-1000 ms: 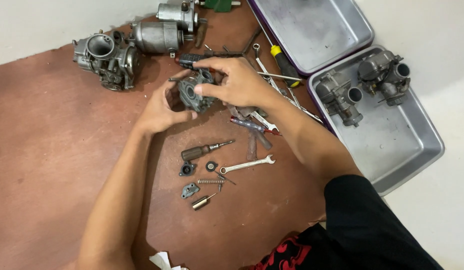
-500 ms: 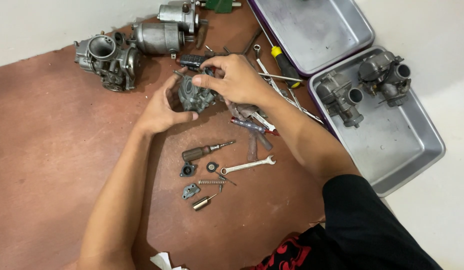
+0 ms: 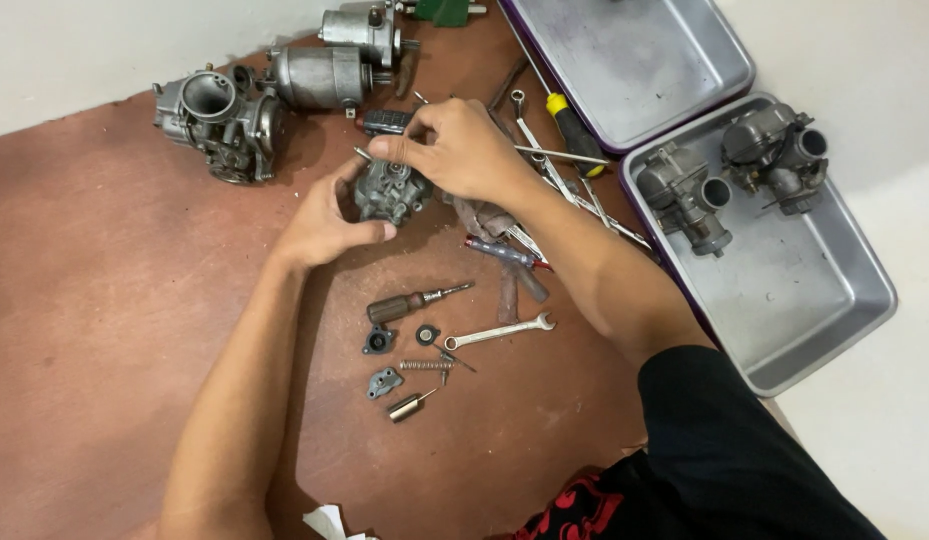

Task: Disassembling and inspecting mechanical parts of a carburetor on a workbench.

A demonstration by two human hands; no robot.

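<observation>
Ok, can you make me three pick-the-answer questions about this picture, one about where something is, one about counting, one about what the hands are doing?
1. Where is the small wrench?
A. in a tray
B. on the brown mat
C. in a hand

2. How many carburetors lie in the near metal tray?
A. two
B. four
C. none

3. What are the hands doing?
A. resting flat
B. both gripping the grey carburetor body
C. holding the screwdriver

Answers:
1 B, it lies on the mat beside small parts.
2 A, two sit side by side.
3 B, left hand and right hand clasp it.
</observation>
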